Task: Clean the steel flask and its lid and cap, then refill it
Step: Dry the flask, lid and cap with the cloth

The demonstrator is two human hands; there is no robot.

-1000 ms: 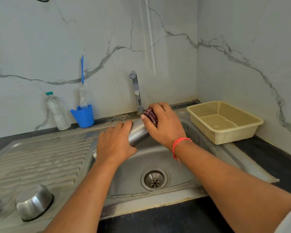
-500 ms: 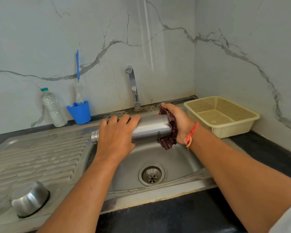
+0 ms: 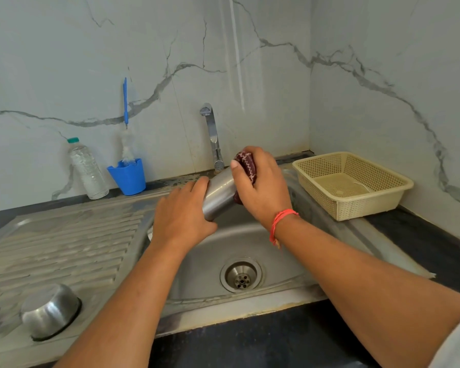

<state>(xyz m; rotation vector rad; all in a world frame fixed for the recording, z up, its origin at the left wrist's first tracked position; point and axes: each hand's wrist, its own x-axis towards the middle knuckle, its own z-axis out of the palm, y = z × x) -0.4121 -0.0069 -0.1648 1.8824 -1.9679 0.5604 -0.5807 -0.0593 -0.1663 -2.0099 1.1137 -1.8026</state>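
A steel flask (image 3: 219, 193) lies tilted above the sink basin (image 3: 250, 243), its far end pointing toward the tap (image 3: 213, 136). My left hand (image 3: 182, 213) grips its near end, hiding the neck. My right hand (image 3: 260, 185) holds a dark red patterned cloth (image 3: 246, 163) wrapped over the flask's far end. A steel cup-like cap (image 3: 49, 310) sits upside down on the drainboard at the lower left. No separate lid is in sight.
A clear plastic water bottle (image 3: 87, 170) and a blue cup (image 3: 128, 176) with a bottle brush (image 3: 125, 120) stand against the wall. A beige plastic basket (image 3: 352, 184) sits at the right of the sink. The drain (image 3: 241, 274) is open; the ridged drainboard (image 3: 59, 245) spreads left.
The flask has swung from lying level across the sink to pointing away toward the tap. My right hand with the cloth moved from the flask's right end up over its far end.
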